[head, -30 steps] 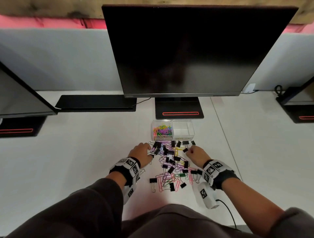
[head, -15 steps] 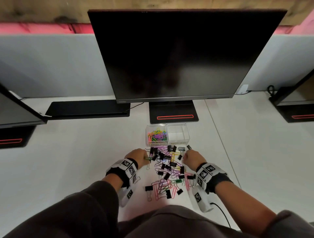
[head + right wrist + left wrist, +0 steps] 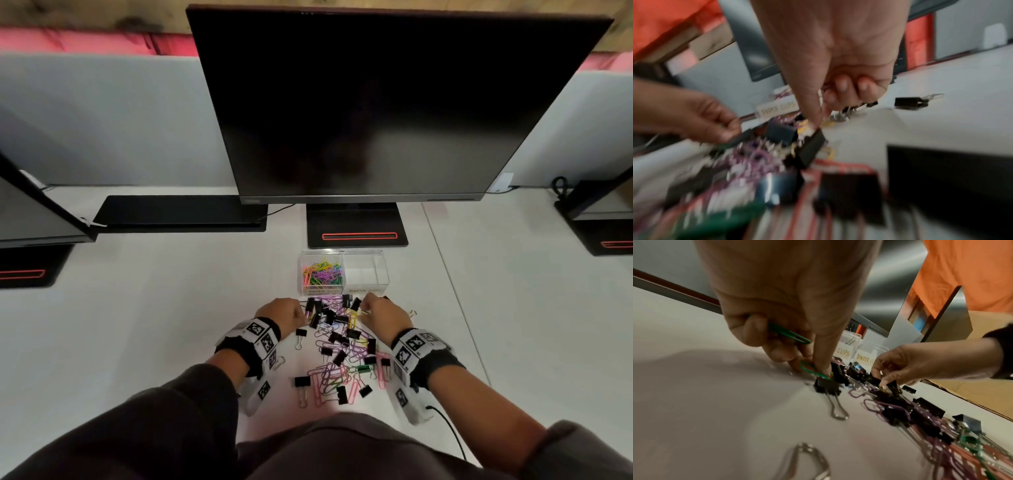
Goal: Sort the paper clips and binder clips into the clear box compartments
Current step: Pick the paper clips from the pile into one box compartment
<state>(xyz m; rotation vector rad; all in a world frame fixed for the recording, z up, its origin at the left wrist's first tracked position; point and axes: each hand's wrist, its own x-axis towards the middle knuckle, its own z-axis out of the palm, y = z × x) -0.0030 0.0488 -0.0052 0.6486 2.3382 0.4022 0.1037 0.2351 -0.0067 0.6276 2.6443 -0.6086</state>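
Note:
The clear box [image 3: 344,255] stands beyond the pile; its left compartment holds coloured paper clips [image 3: 322,274] and its right compartment [image 3: 365,272] looks empty. A mixed pile of paper clips and black binder clips [image 3: 339,346] lies on the white desk. My left hand [image 3: 301,313] is at the pile's far left; it keeps one green paper clip [image 3: 789,335] under curled fingers and pinches another [image 3: 809,369] with its left hand [image 3: 812,368] fingertips. My right hand [image 3: 364,310] holds binder clips [image 3: 856,108] in curled fingers, and its index finger touches a black binder clip [image 3: 812,146].
A large monitor [image 3: 376,102] on a black base [image 3: 358,226] stands just behind the box. Other monitors stand at the left [image 3: 30,212] and right [image 3: 603,205] edges. A lone binder clip [image 3: 910,102] lies right of my right hand. A cable [image 3: 448,428] trails from my right wrist.
Both hands stay at the far end of the pile. The right hand has edged slightly left into the clips, and the head view has shifted.

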